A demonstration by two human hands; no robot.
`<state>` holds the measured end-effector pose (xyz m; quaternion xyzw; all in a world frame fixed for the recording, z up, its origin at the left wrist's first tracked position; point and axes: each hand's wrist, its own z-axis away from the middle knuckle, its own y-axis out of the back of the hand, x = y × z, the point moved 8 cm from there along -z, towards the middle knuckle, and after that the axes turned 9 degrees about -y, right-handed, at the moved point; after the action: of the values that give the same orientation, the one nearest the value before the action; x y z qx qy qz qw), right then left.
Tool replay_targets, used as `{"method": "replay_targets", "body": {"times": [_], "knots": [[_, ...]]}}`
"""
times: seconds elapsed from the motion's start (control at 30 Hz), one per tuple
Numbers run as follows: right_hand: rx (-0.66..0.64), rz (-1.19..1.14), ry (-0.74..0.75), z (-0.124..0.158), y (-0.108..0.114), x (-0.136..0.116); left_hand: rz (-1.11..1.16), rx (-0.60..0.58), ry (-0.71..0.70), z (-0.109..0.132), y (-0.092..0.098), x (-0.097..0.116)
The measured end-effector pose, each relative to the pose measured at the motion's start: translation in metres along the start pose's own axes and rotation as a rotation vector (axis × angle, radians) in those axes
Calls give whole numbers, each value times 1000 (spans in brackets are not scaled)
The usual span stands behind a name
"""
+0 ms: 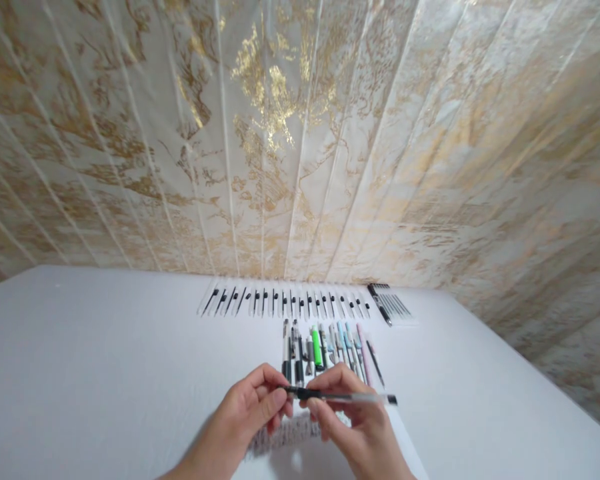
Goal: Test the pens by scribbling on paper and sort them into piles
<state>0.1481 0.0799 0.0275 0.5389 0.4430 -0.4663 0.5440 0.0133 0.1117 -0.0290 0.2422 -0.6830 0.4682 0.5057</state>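
Observation:
Both my hands hold one clear pen [350, 397] with a black grip, level above the white table [90, 360]. My left hand [253, 410] pinches its left tip with closed fingers. My right hand [350, 420] grips the black grip section, fingers closed round it. The pen's barrel and black end stick out to the right. Just beyond my hands lies a row of several assorted pens [330, 350], one of them green [317, 348].
Farther back a long row of clear pens with black tips [285, 301] lies side by side. A clear packet of black pens [390, 305] sits at its right end. A gold-and-white marbled wall [300, 133] rises behind. A patterned sheet [287, 437] lies under my hands.

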Motion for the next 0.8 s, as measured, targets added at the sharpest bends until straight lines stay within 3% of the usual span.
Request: {"method": "replay_targets", "body": {"times": [0.2,0.3,0.43,0.5,0.57,0.63,0.73,0.8], "knots": [[-73,-159,-43,-13,-11,5,-78,2,22,2,4,2],[-84,-114,-40,-14,-16,0,-87,29,16,4,3,3],[-200,23,43,-12,-34,-15,-88,-4,27,8,-6,-2],[-160,176,120,-20,-23,-25,-141,-25,-7,9,-8,-2],[36,373,152,-36,19,-31,-224,-40,-48,11,-7,0],[253,600,68,-55,85,-28,-306,-52,-53,11,-6,0],[481,781,-77,-78,191,-15,-386,-75,-32,12,-8,-2],[588,912,-223,-87,248,2,-414,-98,-18,11,-11,-5]]}}
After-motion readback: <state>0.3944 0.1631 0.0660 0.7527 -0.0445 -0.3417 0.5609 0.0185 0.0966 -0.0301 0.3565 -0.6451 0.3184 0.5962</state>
